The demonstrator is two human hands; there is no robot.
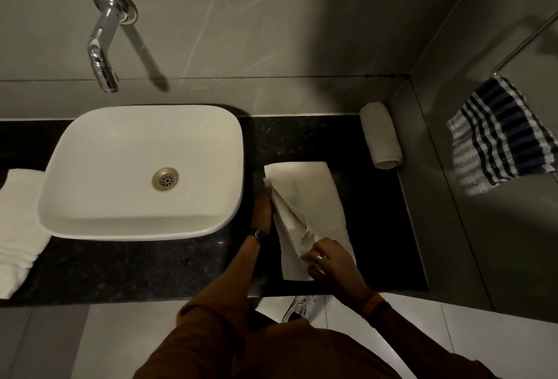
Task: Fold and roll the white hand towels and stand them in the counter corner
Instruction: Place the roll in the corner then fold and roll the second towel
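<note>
- While I watch through the head camera, a white hand towel (314, 197) lies flat on the dark table (151, 273), to the right of the basin (145, 167) and running from mid-table toward the front edge.
- Left hand (264, 209): laid along the towel's left edge, fingers stretched toward its far left corner. It presses on or beside the cloth; I cannot tell whether the fingers pinch anything.
- Right hand (327, 261): near the table's front edge, fingers together and clamped on a raised fold of the towel. A ring shows on one finger.
- The lifted fold makes a rumpled ridge running diagonally from the far left corner down to the right hand; the rest of the towel lies flat.
- One rolled towel (381, 134) sits in the table's back right corner, against the right wall. Upright or lying: hard to judge from this steep angle.
- A stack of folded white towels (18, 227) rests at the table's left edge, left of the basin and touching it.
- A chrome tap (104, 43) comes out of the back wall above the basin.
- A striped cloth (501, 137) hangs from a rail on the right wall, clear of the table.
</note>
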